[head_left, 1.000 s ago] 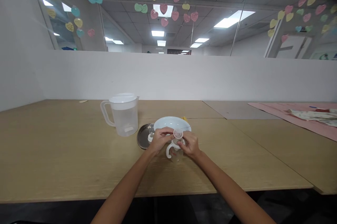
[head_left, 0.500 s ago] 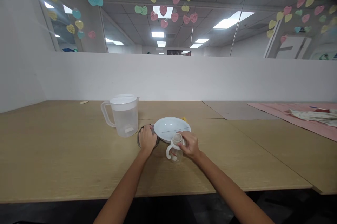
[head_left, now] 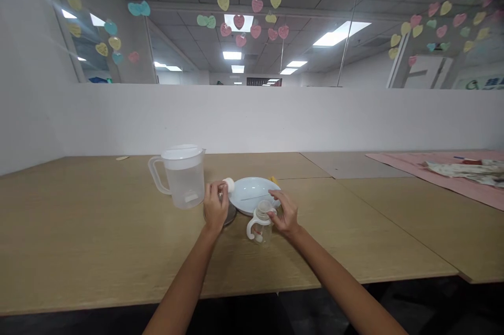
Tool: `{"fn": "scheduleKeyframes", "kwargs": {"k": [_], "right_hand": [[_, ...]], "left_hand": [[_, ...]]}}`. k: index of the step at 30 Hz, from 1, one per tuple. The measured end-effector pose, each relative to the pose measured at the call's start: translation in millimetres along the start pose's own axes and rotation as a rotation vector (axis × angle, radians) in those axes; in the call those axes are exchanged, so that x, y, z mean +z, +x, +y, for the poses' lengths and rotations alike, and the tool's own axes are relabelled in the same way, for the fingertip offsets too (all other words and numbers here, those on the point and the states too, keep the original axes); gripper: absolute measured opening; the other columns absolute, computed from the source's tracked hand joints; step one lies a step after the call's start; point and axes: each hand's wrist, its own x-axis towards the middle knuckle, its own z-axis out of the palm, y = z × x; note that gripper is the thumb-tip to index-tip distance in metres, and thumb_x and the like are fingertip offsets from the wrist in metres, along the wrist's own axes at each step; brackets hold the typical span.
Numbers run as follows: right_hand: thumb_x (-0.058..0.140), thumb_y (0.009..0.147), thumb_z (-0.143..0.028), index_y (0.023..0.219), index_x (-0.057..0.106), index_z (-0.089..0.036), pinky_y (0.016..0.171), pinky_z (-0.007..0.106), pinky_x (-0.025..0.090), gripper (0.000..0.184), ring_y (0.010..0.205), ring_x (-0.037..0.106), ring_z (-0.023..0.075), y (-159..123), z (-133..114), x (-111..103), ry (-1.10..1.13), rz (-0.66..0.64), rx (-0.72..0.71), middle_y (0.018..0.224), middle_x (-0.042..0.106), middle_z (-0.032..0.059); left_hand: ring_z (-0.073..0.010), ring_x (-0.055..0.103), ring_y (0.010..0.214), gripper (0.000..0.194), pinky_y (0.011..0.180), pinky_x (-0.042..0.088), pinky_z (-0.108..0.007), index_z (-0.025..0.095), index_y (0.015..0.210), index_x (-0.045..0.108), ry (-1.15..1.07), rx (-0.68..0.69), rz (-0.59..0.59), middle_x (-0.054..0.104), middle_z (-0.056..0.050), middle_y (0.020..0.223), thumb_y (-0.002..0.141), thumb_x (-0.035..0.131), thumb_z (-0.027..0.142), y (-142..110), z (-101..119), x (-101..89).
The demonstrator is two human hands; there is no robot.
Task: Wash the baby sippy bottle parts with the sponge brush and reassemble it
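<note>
A small clear baby bottle with white handles (head_left: pixel 260 226) stands on the wooden table (head_left: pixel 98 240) in front of me. My right hand (head_left: pixel 285 215) grips it on its right side, fingers curled round the neck. My left hand (head_left: pixel 215 205) is closed on a small white cap-like piece (head_left: pixel 229 185), lifted just above a round metal lid (head_left: pixel 230 215) that lies on the table. A white plate (head_left: pixel 254 194) sits right behind the bottle. A clear plastic jug with a white lid (head_left: pixel 180 176) stands to the left of my left hand.
A white partition wall (head_left: pixel 275 119) runs along the table's far edge. At the far right lies a pink mat (head_left: pixel 444 175) with a patterned cloth (head_left: pixel 464 168) on it. Something yellow (head_left: pixel 273 180) peeks from behind the plate. The table's near edge is close to my body.
My left hand left the bottle top, went left to the metal lid, and now has lifted a small white piece from there. My right hand stayed on the bottle.
</note>
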Motion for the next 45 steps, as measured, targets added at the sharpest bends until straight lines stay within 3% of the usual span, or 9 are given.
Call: {"fn": "scheduleKeyframes", "kwargs": {"k": [5, 10, 13, 18, 23, 28, 36, 42, 45], "right_hand": [[0.048, 0.083, -0.050, 0.126, 0.048, -0.016, 0.082, 0.049, 0.048, 0.055, 0.098, 0.059, 0.0297, 2.5, 4.0, -2.2, -0.074, 0.075, -0.027, 0.110, 0.061, 0.0156], [0.051, 0.082, -0.046, 0.134, 0.040, -0.016, 0.086, 0.051, 0.048, 0.061, 0.111, 0.056, 0.0318, 5.3, 3.5, -3.4, -0.037, 0.023, -0.175, 0.122, 0.057, 0.0185], [0.051, 0.082, -0.046, 0.133, 0.040, -0.018, 0.087, 0.053, 0.048, 0.059, 0.114, 0.055, 0.0320, 7.3, 0.7, -2.8, -0.008, -0.022, -0.274, 0.124, 0.056, 0.0189], [0.049, 0.086, -0.039, 0.130, 0.037, -0.021, 0.084, 0.051, 0.050, 0.050, 0.111, 0.056, 0.0288, 10.3, -2.6, -1.8, -0.010, 0.000, -0.328, 0.119, 0.057, 0.0178], [0.060, 0.081, -0.040, 0.116, 0.040, -0.027, 0.084, 0.051, 0.048, 0.043, 0.100, 0.057, 0.0252, 3.3, 0.4, -2.4, -0.101, 0.079, -0.413, 0.108, 0.058, 0.0106], [0.063, 0.075, -0.048, 0.101, 0.048, -0.028, 0.085, 0.048, 0.043, 0.036, 0.087, 0.055, 0.0219, -9.9, 7.7, -0.5, -0.125, -0.004, -0.345, 0.096, 0.060, 0.0057], [0.058, 0.071, -0.063, 0.090, 0.057, -0.027, 0.070, 0.040, 0.036, 0.041, 0.072, 0.053, 0.0195, -9.8, 16.4, -3.8, -0.153, -0.090, -0.277, 0.085, 0.067, 0.0050], [0.056, 0.065, -0.071, 0.084, 0.056, -0.028, 0.068, 0.040, 0.037, 0.047, 0.068, 0.052, 0.0193, -12.0, 21.5, -8.4, -0.264, -0.028, -0.258, 0.079, 0.066, 0.0041], [0.052, 0.069, -0.071, 0.087, 0.050, -0.028, 0.071, 0.042, 0.039, 0.047, 0.070, 0.051, 0.0203, -9.1, 15.0, -9.7, -0.229, 0.078, -0.233, 0.077, 0.062, 0.0043]], "left_hand": [[-0.0203, 0.060, 0.101, 0.017, 0.093, 0.045, -0.036, 0.023, 0.099, 0.063, -0.328, 0.216, -0.128, 0.066, -0.007, 0.103, 0.089, 0.050, 0.027, -16.4, 27.6, 6.3], [-0.0228, 0.060, 0.108, 0.017, 0.102, 0.043, -0.040, 0.024, 0.097, 0.069, -0.578, 0.240, -0.331, 0.069, -0.006, 0.107, 0.084, 0.059, 0.026, -29.2, 30.7, 14.2], [-0.0235, 0.061, 0.109, 0.018, 0.102, 0.044, -0.041, 0.024, 0.097, 0.070, -0.637, 0.235, -0.414, 0.070, -0.006, 0.107, 0.081, 0.062, 0.026, -32.8, 31.0, 14.2], [-0.0229, 0.061, 0.109, 0.018, 0.101, 0.046, -0.041, 0.023, 0.098, 0.070, -0.608, 0.316, -0.440, 0.070, -0.007, 0.107, 0.081, 0.062, 0.022, -31.2, 33.9, 9.7], [-0.0263, 0.062, 0.107, 0.012, 0.106, 0.039, -0.047, 0.024, 0.085, 0.072, -0.707, 0.196, -0.593, 0.072, -0.009, 0.096, 0.072, 0.072, 0.026, -17.0, 26.2, 0.7], [-0.0264, 0.063, 0.105, 0.011, 0.109, 0.032, -0.050, 0.024, 0.082, 0.071, -0.753, 0.093, -0.711, 0.072, -0.009, 0.091, 0.071, 0.073, 0.025, -3.6, 24.5, -9.2], [-0.0237, 0.065, 0.096, 0.015, 0.102, 0.042, -0.047, 0.023, 0.090, 0.070, -0.649, 0.301, -0.661, 0.070, -0.011, 0.091, 0.076, 0.068, 0.024, 2.3, 23.4, -13.0], [-0.0239, 0.065, 0.099, 0.016, 0.101, 0.044, -0.044, 0.023, 0.093, 0.070, -0.568, 0.378, -0.640, 0.071, -0.011, 0.094, 0.078, 0.065, 0.022, -3.8, 19.8, -6.6], [-0.0243, 0.063, 0.102, 0.017, 0.101, 0.044, -0.042, 0.023, 0.094, 0.070, -0.542, 0.376, -0.542, 0.070, -0.010, 0.098, 0.078, 0.064, 0.025, -12.5, 18.5, 2.4]]}}
